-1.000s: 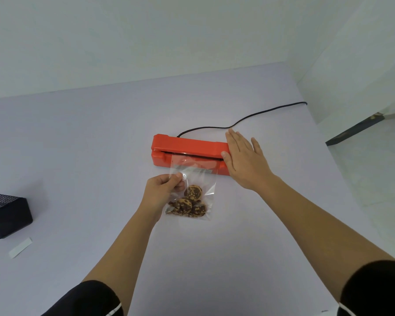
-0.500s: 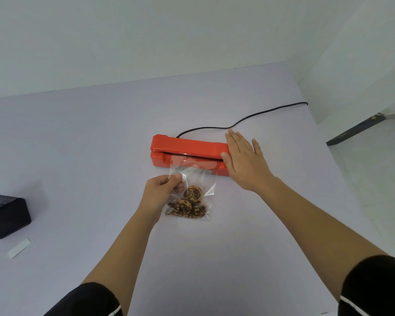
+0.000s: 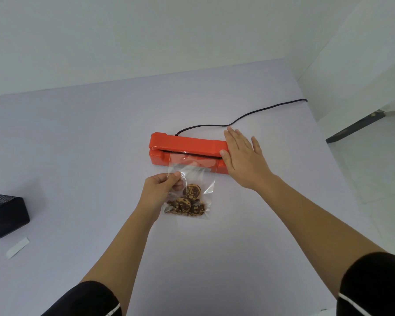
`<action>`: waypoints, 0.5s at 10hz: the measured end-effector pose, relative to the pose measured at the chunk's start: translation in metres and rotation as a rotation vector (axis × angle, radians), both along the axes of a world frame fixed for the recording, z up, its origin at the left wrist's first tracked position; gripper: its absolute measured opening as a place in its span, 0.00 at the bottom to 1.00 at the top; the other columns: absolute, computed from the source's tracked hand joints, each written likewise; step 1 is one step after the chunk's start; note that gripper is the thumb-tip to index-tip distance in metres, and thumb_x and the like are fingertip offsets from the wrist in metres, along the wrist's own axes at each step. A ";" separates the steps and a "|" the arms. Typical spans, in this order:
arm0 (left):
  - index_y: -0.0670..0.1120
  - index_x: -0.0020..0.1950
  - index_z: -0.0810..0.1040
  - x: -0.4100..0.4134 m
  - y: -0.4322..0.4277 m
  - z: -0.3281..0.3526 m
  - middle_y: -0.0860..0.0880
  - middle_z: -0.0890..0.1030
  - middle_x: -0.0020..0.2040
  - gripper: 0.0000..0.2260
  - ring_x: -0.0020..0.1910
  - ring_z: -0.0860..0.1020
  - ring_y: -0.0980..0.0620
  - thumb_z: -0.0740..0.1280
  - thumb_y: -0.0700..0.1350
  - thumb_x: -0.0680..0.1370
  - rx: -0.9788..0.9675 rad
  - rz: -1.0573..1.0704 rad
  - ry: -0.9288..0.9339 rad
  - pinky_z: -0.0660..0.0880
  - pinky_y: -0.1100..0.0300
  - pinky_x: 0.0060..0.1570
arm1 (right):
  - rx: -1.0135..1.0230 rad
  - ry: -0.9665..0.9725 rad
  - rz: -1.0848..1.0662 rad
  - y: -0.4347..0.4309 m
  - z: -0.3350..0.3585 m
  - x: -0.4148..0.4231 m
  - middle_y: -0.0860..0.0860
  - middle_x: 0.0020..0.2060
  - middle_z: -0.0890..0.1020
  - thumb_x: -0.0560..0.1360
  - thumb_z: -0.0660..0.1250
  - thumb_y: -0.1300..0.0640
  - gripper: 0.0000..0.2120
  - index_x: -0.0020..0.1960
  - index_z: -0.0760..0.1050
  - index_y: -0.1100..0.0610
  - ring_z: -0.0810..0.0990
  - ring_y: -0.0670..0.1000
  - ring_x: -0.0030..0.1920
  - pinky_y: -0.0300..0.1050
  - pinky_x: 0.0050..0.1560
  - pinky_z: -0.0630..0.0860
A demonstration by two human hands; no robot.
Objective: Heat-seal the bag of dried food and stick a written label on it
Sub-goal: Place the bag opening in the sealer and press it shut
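Note:
A clear plastic bag with several brown dried food pieces at its bottom lies on the table, its top edge tucked into the slot of the red heat sealer. My left hand pinches the bag's left side between thumb and fingers. My right hand lies flat, fingers spread, on the right end of the sealer's lid. A white label strip lies far left on the table, away from both hands.
The sealer's black cord runs back right to the table's edge. A black mesh box stands at the left edge. The table is pale lilac; floor drops off on the right.
Almost nothing moved: both hands stay in place, the left on the bag, the right on the sealer lid. The view shifted slightly.

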State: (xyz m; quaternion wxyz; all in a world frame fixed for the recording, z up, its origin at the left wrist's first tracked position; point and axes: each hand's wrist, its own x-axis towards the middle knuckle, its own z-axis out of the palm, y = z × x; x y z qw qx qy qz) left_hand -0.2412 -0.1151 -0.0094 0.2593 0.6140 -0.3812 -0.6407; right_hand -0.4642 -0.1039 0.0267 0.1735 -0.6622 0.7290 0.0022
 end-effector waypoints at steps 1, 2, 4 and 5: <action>0.38 0.40 0.82 0.000 0.001 0.000 0.44 0.82 0.37 0.11 0.38 0.80 0.50 0.68 0.46 0.76 -0.009 -0.006 0.000 0.77 0.60 0.41 | 0.001 -0.003 0.000 0.000 0.000 0.000 0.51 0.77 0.48 0.81 0.44 0.47 0.26 0.76 0.44 0.56 0.45 0.49 0.77 0.53 0.74 0.40; 0.38 0.40 0.82 0.000 0.000 -0.001 0.44 0.82 0.37 0.11 0.38 0.80 0.50 0.68 0.46 0.76 -0.009 -0.006 0.000 0.77 0.61 0.40 | 0.002 -0.005 -0.001 0.000 0.000 0.000 0.51 0.77 0.48 0.81 0.44 0.47 0.26 0.76 0.44 0.56 0.45 0.49 0.76 0.53 0.74 0.40; 0.40 0.38 0.82 0.001 0.000 -0.003 0.44 0.82 0.36 0.11 0.39 0.80 0.49 0.68 0.46 0.76 -0.002 -0.012 0.008 0.77 0.56 0.43 | -0.005 -0.012 -0.001 0.000 0.000 0.000 0.51 0.77 0.49 0.81 0.44 0.47 0.26 0.76 0.45 0.56 0.45 0.49 0.76 0.53 0.74 0.41; 0.39 0.39 0.81 0.001 0.000 -0.003 0.44 0.82 0.36 0.12 0.39 0.80 0.49 0.68 0.46 0.76 -0.005 -0.021 0.007 0.77 0.56 0.44 | -0.009 -0.016 -0.002 0.000 0.000 0.001 0.51 0.77 0.49 0.81 0.44 0.47 0.26 0.76 0.46 0.56 0.46 0.50 0.76 0.54 0.74 0.41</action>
